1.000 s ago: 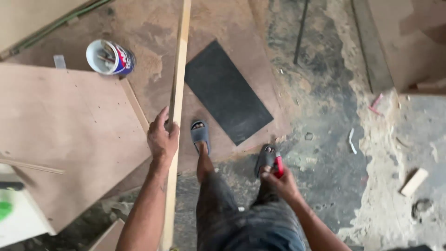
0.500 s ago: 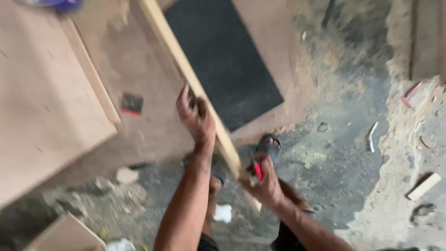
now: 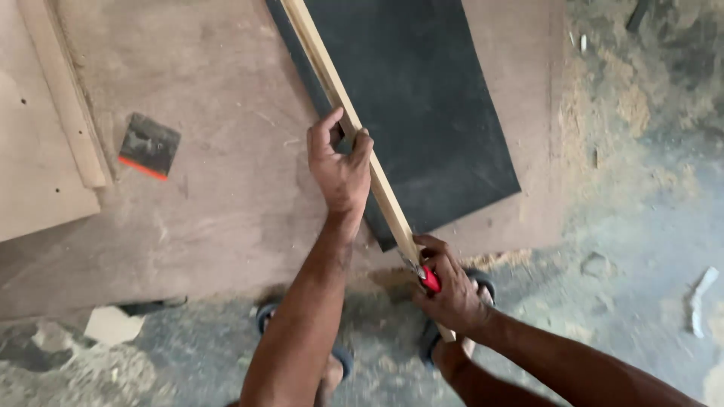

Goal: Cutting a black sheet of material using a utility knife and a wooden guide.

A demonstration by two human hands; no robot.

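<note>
A long pale wooden strip (image 3: pixel 332 83) runs diagonally from the top middle down toward me. My left hand (image 3: pixel 341 167) grips it about halfway along, fingers wrapped round its edge. My right hand (image 3: pixel 446 292) is closed on a small red tool (image 3: pixel 430 280) pressed against the strip near its lower end. The strip lies over a black rectangular sheet (image 3: pixel 430 98) that rests on a brown plywood board (image 3: pixel 219 188) on the floor.
A small dark square piece with an orange edge (image 3: pixel 149 145) lies on the plywood at left. A narrow wooden batten (image 3: pixel 66 98) and another board (image 3: pixel 30 166) sit at far left. My sandalled feet (image 3: pixel 452 332) stand on the dusty concrete floor (image 3: pixel 641 249), with sawdust and scraps around.
The view has swung and closed in on the floor. The strip has tilted from near upright to a diagonal, my left hand still holding it, and my right hand has brought the red tool onto it.
</note>
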